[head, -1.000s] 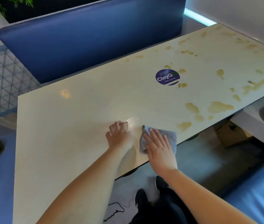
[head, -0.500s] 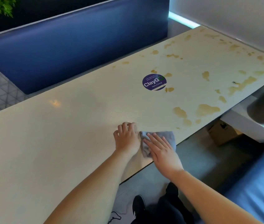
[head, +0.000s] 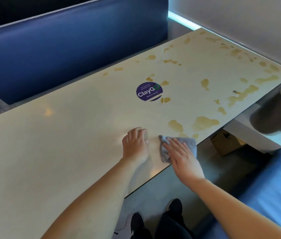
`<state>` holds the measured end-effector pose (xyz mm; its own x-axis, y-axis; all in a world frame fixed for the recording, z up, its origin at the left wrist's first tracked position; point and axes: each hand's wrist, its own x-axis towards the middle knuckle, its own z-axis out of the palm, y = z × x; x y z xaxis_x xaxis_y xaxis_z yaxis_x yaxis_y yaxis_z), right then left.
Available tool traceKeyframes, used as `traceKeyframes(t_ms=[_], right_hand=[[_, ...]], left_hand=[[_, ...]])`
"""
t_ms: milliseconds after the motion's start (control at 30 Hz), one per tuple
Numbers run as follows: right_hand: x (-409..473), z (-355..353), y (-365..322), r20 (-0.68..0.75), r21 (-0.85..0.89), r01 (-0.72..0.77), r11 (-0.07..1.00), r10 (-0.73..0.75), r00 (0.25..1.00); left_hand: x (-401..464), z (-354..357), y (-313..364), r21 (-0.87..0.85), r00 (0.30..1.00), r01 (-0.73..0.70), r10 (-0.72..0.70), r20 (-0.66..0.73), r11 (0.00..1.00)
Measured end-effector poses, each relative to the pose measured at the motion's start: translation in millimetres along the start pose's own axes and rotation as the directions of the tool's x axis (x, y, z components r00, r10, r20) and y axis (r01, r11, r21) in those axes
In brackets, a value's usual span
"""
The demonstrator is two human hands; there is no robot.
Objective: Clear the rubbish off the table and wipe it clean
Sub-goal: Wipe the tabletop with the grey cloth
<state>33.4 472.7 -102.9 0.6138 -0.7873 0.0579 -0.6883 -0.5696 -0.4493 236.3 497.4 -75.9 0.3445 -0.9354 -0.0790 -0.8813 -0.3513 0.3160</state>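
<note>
Head view: right hand [head: 182,157] lies flat, fingers straight, pressing a grey cloth [head: 190,144] onto the table [head: 67,144] at the near edge, lower centre of the frame. Nothing is gripped, it's just palm pressure; cloth corners stick out up-left and right of the fingers. Left hand [head: 135,145] is just left of the cloth and apart from it, fingertips curled down onto the tabletop, holding nothing, probably bracing. Key relation: the nearest brown spill patches [head: 176,125] start just above and to the right of the cloth, and the stain field runs from there along the table toward the upper right of the frame, up to the far end by the wall. So the next stroke likely goes forward and right from the right hand, along the table's long axis; the right hand is the nearer one, and the left is on the side that looks clean. A round purple sticker [head: 149,92] sits mid-table with small spots touching its rim. I see no loose rubbish on the top, bar one small dark speck [head: 235,91] among the stains at right. My read: wiping is partly done, left half clean, right half still to do.
</note>
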Motion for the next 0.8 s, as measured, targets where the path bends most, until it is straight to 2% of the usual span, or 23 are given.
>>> traceKeyframes(t_ms=[67,167,200,300,367,500,567,633,733,800], right_hand=[[19.6,-11.1,20.2,-0.032,-0.012,-0.128,0.992,0.128,0.991],[39.1,-9.6,10.3,-0.056,0.001,-0.200,0.980,0.199,0.978],[36.3,-7.2,4.7,-0.051,0.002,-0.182,0.983,0.182,0.982],[11.0,-6.9,7.9,-0.005,-0.009,0.023,1.000,-0.023,1.000],[15.0,-15.4,27.1,0.036,-0.029,0.070,0.997,-0.069,0.997],[67.3,-25.6,41.4,-0.027,-0.025,-0.150,0.988,0.150,0.988],[84.0,-21.9,33.3,-0.029,-0.015,-0.188,0.982,0.188,0.982],[75.9,-17.3,26.4,-0.024,-0.008,-0.140,0.990,0.140,0.990],[43.5,-17.3,34.0,0.012,-0.006,0.039,0.999,-0.039,0.999],[45.5,-23.6,49.1,0.028,-0.019,0.077,0.997,-0.077,0.997]], left_hand=[[4.9,2.8,6.6,-0.006,1.000,0.002,-0.002,0.009,1.000],[12.6,5.5,13.7,-0.004,1.000,0.027,-0.027,0.000,1.000],[16.2,6.5,16.9,-0.003,0.999,0.039,-0.039,-0.003,0.999],[27.0,9.6,29.3,0.021,0.998,0.062,-0.061,-0.008,0.998],[32.8,12.0,35.8,0.041,0.996,0.092,-0.091,-0.008,0.995],[35.2,17.0,40.3,0.052,0.988,0.152,-0.152,0.002,0.987],[37.4,15.8,42.1,0.048,0.984,0.176,-0.177,0.003,0.983],[38.6,14.3,41.7,0.058,0.982,0.190,-0.190,-0.001,0.980],[38.6,11.9,42.4,0.060,0.979,0.200,-0.201,0.018,0.978],[38.3,11.1,43.3,0.058,0.978,0.207,-0.209,0.024,0.977]])
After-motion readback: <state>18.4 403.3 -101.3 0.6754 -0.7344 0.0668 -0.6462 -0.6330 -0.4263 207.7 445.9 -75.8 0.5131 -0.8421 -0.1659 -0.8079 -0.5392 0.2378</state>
